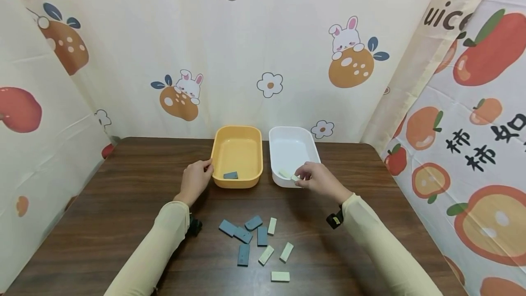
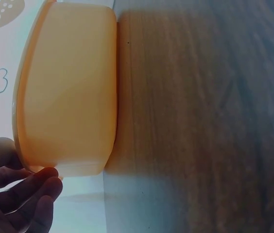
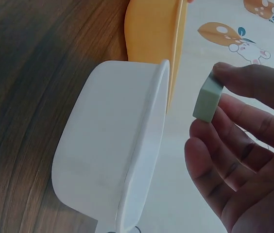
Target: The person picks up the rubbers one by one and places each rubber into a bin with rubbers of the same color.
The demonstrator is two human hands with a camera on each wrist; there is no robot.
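My left hand [image 1: 196, 178] pinches the left rim of a yellow plastic bin [image 1: 237, 150], thumb and fingertips at its edge in the left wrist view. One blue-grey block [image 1: 231, 175] lies inside near the front wall. Between thumb and fingers, my right hand [image 1: 320, 179] holds a pale green block [image 3: 209, 99] over the front of a white plastic bin [image 1: 289, 143]. Another pale green block [image 1: 284, 174] rests in that bin. On the table nearer the body lie several blue-grey blocks [image 1: 244, 255] and several pale green blocks [image 1: 280, 277], flat and loosely scattered.
The two bins stand side by side at the back edge of the dark wooden table [image 1: 135, 186], a narrow gap between them. A printed curtain [image 1: 246, 35] hangs right behind, with more printed cloth on both sides. Each wrist wears a small black camera [image 1: 334, 219].
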